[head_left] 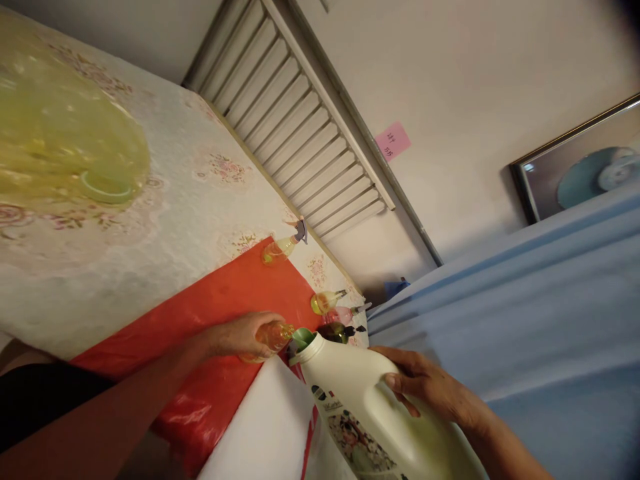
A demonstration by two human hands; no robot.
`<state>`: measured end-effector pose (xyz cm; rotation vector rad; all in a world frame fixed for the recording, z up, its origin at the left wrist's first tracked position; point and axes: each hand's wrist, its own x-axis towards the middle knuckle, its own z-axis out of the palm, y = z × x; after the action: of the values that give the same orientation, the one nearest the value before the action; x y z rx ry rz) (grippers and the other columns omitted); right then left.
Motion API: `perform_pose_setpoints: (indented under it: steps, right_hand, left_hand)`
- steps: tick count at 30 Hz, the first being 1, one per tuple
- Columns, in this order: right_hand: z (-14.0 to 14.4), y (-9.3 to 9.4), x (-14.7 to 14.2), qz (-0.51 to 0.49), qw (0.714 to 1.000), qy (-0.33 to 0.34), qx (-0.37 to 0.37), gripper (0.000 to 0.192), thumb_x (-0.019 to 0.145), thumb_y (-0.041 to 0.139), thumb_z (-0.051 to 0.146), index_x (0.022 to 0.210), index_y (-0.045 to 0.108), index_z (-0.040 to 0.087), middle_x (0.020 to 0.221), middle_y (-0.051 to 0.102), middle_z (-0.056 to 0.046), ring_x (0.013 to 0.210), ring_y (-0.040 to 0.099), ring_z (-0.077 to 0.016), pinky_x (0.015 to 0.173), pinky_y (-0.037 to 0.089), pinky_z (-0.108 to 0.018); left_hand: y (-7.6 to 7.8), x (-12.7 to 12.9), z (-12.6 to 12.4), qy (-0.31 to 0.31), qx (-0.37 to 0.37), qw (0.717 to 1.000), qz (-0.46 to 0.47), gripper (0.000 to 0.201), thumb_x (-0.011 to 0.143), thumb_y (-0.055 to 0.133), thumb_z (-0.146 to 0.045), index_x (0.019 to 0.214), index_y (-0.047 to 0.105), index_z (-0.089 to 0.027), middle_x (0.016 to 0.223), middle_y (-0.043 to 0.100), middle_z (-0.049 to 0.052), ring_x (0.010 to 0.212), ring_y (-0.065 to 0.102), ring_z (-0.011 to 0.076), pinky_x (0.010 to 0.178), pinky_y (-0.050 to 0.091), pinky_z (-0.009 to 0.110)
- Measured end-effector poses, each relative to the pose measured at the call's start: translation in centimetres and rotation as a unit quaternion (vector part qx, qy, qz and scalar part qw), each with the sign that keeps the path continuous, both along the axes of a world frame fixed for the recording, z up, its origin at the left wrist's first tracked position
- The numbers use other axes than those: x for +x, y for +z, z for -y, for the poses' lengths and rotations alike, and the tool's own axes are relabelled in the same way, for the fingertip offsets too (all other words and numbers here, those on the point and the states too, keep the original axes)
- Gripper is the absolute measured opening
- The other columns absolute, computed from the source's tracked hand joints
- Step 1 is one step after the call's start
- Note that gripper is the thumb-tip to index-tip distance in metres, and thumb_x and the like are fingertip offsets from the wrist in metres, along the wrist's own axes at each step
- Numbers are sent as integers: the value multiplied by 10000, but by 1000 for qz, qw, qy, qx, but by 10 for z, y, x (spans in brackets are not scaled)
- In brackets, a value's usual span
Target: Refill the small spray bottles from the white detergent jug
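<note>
I see a table with a floral cloth (190, 200) under a pale wall with a slatted radiator (300, 127); a red plastic sheet (225, 300) lies over the table's near edge. My left hand (240, 335) is wrapped shut around a small bottle (273, 337) of yellow liquid on that sheet, with a green funnel (301, 337) at its mouth. My right hand (425, 387) grips the side of a big white jug (370, 413), tilted so its spout touches the funnel. Three more small bottles (325, 302) lie towards the table's far edge.
</note>
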<state>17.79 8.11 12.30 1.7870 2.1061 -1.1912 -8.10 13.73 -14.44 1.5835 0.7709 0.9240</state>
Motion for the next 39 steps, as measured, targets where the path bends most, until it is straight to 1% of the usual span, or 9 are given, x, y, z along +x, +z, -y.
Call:
perform_pose_setpoints:
  steps: [3, 9, 17, 20, 24, 30, 35, 39]
  right_hand:
    - [-1, 0, 0, 0, 1000, 2, -1, 532, 842, 605, 457, 1303, 545, 198, 724, 527, 5, 509, 416, -80, 407, 367, -188]
    - [0, 3, -4, 3, 1000, 7, -6, 516, 853, 591, 454, 1299, 548, 197, 762, 556, -7, 502, 419, -71, 415, 357, -188]
    - [0, 2, -5, 6, 1000, 2, -2, 527, 837, 598, 473, 1286, 557, 200, 780, 563, -13, 506, 412, -76, 409, 364, -190]
    - [-1, 2, -6, 5, 1000, -1, -4, 541, 831, 601, 482, 1285, 556, 191, 751, 550, -7, 499, 400, -73, 408, 361, -189]
    - [1, 3, -9, -1, 1000, -2, -4, 545, 827, 603, 478, 1277, 561, 175, 741, 540, -8, 507, 403, -77, 408, 359, -188]
    - [2, 3, -9, 7, 1000, 2, -7, 536, 837, 593, 475, 1278, 556, 172, 763, 549, -13, 521, 414, -81, 417, 369, -190]
    - [1, 3, -9, 14, 1000, -4, -3, 553, 827, 596, 500, 1277, 558, 180, 750, 550, -10, 519, 411, -85, 415, 369, -193]
    - [2, 4, -9, 10, 1000, -4, -4, 557, 823, 598, 512, 1274, 564, 187, 755, 556, -11, 522, 417, -86, 420, 371, -194]
  left_hand:
    - [-2, 1, -1, 2, 7, 1000, -2, 624, 623, 697, -278, 1225, 551, -207, 1215, 627, 39, 1122, 559, 286, 895, 438, 294]
    - [-7, 3, -3, 8, 9, 1000, -8, 654, 621, 701, -280, 1249, 540, -204, 1267, 599, 48, 1173, 519, 304, 900, 432, 291]
    - [-5, 1, 0, 7, 18, 1000, -2, 645, 623, 693, -286, 1246, 543, -211, 1259, 601, 45, 1165, 523, 299, 918, 429, 306]
    - [-5, 0, 0, 11, 14, 1000, -7, 665, 623, 692, -295, 1261, 534, -198, 1264, 600, 55, 1181, 513, 313, 922, 433, 313]
    - [-6, 1, -1, 12, 14, 1000, -3, 671, 626, 696, -302, 1267, 532, -196, 1275, 593, 58, 1167, 531, 306, 917, 438, 315]
    - [-8, 2, -3, 13, 11, 1000, 2, 644, 615, 712, -309, 1234, 561, -215, 1233, 627, 67, 1152, 544, 334, 886, 457, 346]
    - [-9, 3, -4, 1, 2, 1000, 8, 644, 612, 721, -304, 1230, 553, -229, 1260, 611, 69, 1150, 553, 318, 871, 465, 337]
    - [-9, 2, -4, 4, 2, 1000, 10, 649, 612, 722, -308, 1233, 551, -227, 1268, 605, 72, 1155, 550, 313, 883, 458, 337]
